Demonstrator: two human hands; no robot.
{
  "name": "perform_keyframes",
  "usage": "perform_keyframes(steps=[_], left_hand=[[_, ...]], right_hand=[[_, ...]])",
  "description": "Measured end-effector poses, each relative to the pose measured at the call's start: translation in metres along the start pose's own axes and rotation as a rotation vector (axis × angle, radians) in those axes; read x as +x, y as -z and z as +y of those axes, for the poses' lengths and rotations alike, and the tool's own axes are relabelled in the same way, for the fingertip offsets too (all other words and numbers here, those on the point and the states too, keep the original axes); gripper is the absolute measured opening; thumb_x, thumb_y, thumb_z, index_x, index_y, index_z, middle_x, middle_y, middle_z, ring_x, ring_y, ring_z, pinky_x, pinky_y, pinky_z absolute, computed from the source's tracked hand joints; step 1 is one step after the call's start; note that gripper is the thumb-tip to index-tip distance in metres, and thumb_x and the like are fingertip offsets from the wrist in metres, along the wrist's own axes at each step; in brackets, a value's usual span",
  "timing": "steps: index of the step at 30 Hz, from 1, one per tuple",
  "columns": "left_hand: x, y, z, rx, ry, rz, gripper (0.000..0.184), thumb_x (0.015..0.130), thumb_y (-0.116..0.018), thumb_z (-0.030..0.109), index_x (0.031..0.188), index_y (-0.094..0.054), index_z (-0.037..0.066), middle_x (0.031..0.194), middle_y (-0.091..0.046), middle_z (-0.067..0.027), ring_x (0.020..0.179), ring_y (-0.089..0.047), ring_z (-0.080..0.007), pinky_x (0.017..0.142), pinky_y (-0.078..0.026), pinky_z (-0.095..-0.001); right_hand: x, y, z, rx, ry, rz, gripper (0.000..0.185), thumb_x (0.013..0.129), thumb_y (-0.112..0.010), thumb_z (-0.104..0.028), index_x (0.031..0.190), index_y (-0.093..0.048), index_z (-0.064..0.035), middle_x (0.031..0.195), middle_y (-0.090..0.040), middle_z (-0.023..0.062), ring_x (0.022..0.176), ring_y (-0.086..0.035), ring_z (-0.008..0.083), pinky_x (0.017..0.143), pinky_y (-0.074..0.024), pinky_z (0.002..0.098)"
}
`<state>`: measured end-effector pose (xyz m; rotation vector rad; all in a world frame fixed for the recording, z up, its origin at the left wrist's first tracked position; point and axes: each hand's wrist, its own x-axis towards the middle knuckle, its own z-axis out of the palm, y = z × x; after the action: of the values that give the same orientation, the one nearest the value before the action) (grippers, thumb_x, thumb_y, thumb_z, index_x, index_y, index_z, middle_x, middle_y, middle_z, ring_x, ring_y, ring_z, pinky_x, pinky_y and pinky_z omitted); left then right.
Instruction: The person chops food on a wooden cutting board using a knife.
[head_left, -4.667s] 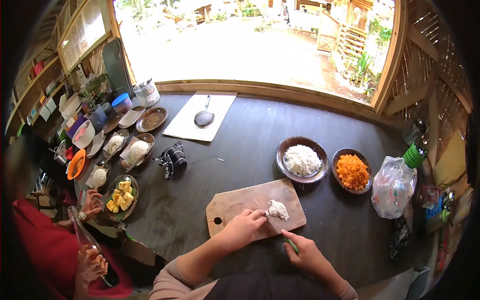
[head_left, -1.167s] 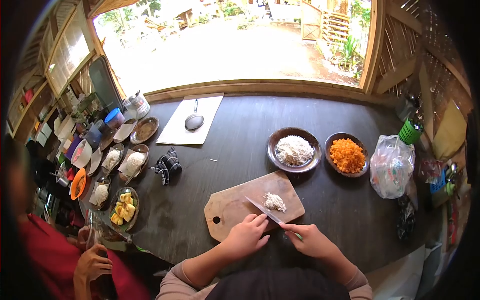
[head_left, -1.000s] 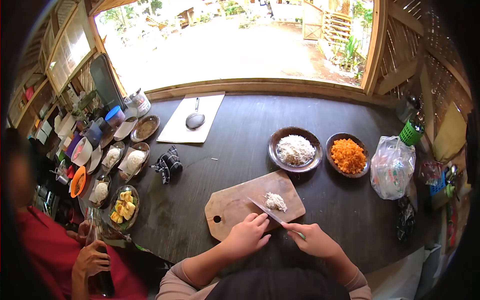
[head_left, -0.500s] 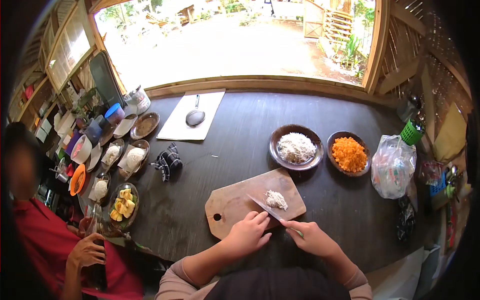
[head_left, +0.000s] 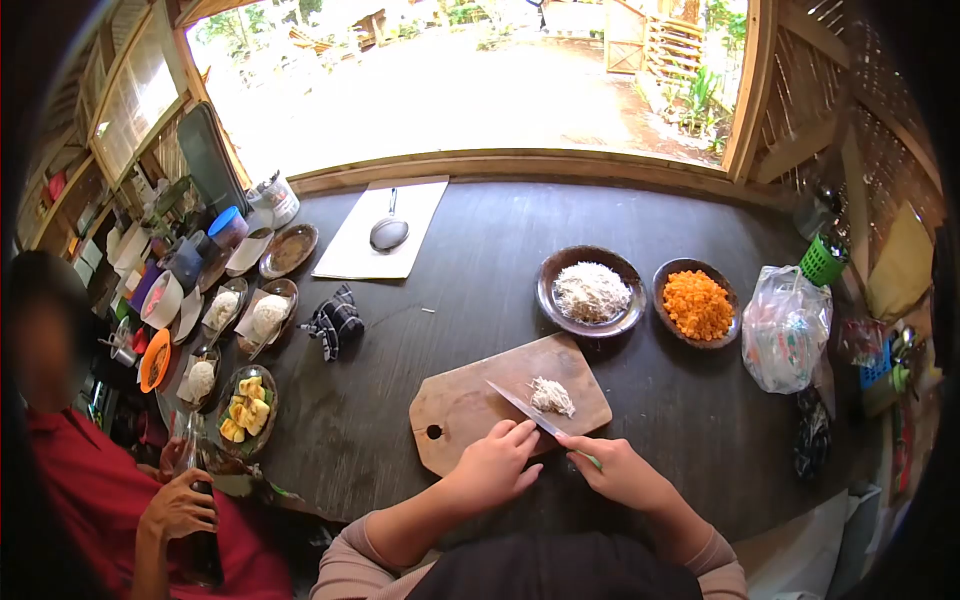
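Note:
My right hand [head_left: 612, 468] is closed around the green handle of a kitchen knife [head_left: 524, 407]. The blade points up and left across the wooden cutting board [head_left: 460, 415]. Just right of the blade lies a small heap of whitish shredded food [head_left: 551, 397]. My left hand [head_left: 497, 462] rests at the board's near edge, its fingers bent beside the blade and the thumb apart; I see nothing held in it. Behind the board stands a brown bowl of white shreds [head_left: 592, 293], with a bowl of orange chopped pieces [head_left: 697, 305] to its right.
At the left, a person in a red shirt [head_left: 75, 480] holds a dark bottle [head_left: 205, 520]. Plates of rice [head_left: 268, 314] and a plate of yellow pieces [head_left: 249, 410] line that side. A strainer [head_left: 389, 234], a dark cloth [head_left: 336, 322] and a plastic bag [head_left: 787, 330] are also on the table.
The knife has shifted slightly, its tip a little left, and the blade sits a bit farther from the heap. My left hand has hardly moved. The other person has shifted slightly.

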<state>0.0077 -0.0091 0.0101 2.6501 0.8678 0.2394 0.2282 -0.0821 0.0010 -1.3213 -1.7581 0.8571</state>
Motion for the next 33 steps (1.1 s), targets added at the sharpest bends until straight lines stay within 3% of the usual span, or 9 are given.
perform_keyframes(steps=[5,7,23,29,31,33], left_hand=[[0.001,0.003,0.0,0.021,0.006,-0.026,0.052,0.092,-0.062,0.035,0.124,-0.059,-0.005,0.132,-0.056,-0.015,0.121,-0.052,-0.032,0.096,-0.051,-0.0392],[0.001,0.004,0.001,0.023,0.009,-0.043,0.052,0.092,-0.062,0.036,0.124,-0.059,-0.006,0.132,-0.057,-0.0149,0.122,-0.052,-0.0319,0.096,-0.051,-0.0391],[0.0,0.003,0.002,0.032,0.007,-0.007,0.053,0.093,-0.061,0.037,0.123,-0.06,-0.006,0.131,-0.057,-0.0148,0.123,-0.052,-0.0318,0.097,-0.051,-0.0387],[0.0,-0.001,-0.001,0.044,-0.003,-0.027,0.052,0.092,-0.061,0.037,0.122,-0.06,-0.006,0.13,-0.057,-0.0144,0.122,-0.052,-0.0317,0.096,-0.052,-0.0385],[-0.001,-0.001,0.001,0.041,0.007,-0.007,0.053,0.092,-0.061,0.038,0.122,-0.06,-0.005,0.129,-0.058,-0.0142,0.121,-0.053,-0.0315,0.095,-0.052,-0.0385],[-0.002,-0.001,0.001,0.035,0.0,0.0,0.053,0.092,-0.062,0.038,0.122,-0.06,-0.006,0.129,-0.058,-0.0142,0.121,-0.053,-0.0314,0.095,-0.052,-0.0386]], right_hand=[[-0.004,0.013,-0.009,-0.017,-0.04,-0.053,0.032,0.093,-0.063,-0.008,0.125,-0.063,-0.0061,0.099,-0.069,0.0242,0.087,-0.069,0.0396,0.077,-0.0547,0.0402],[-0.004,0.016,-0.012,-0.02,-0.149,-0.109,0.032,0.093,-0.063,-0.008,0.125,-0.063,-0.0061,0.1,-0.068,0.025,0.087,-0.068,0.0401,0.077,-0.0546,0.0399],[-0.001,0.002,-0.004,-0.042,-0.006,-0.014,0.032,0.093,-0.063,-0.009,0.126,-0.063,-0.0061,0.098,-0.068,0.0244,0.088,-0.069,0.0388,0.077,-0.0549,0.0402],[-0.002,0.014,-0.012,-0.015,-0.192,-0.117,0.032,0.094,-0.063,-0.01,0.126,-0.063,-0.0064,0.098,-0.068,0.025,0.089,-0.069,0.0396,0.077,-0.0548,0.0391],[-0.001,0.005,-0.004,0.007,-0.049,-0.033,0.033,0.094,-0.064,-0.01,0.126,-0.063,-0.0072,0.097,-0.068,0.0249,0.087,-0.07,0.0391,0.077,-0.0548,0.039],[-0.002,-0.001,0.0,0.001,-0.037,-0.018,0.033,0.093,-0.064,-0.011,0.126,-0.063,-0.0072,0.096,-0.068,0.0249,0.087,-0.07,0.0391,0.077,-0.0548,0.039]])
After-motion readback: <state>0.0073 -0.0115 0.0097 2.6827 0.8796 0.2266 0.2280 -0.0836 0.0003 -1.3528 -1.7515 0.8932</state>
